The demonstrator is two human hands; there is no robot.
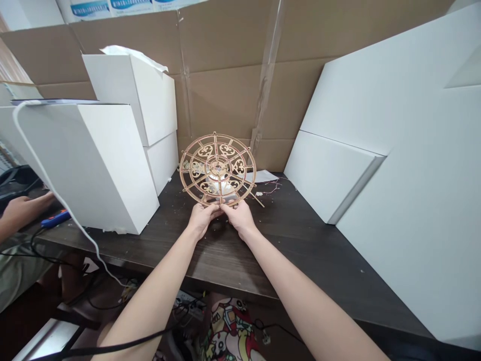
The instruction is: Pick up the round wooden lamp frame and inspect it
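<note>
Together, our left hand (203, 219) and right hand (239, 217) pinch the lower rim of a fretted wooden wheel (217, 168), fingers closed, their tips partly hidden behind it. The wheel stands upright over the table (233, 260), toward its back edge, before brown cardboard (225, 95). Something pale shows through the spokes; we cannot make it out. White boxes (108, 160) stand to its left.

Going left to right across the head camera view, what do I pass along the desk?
Another person's hand, blue-handled tool, white box, laser-cut wooden wheel, flat white box.
</note>
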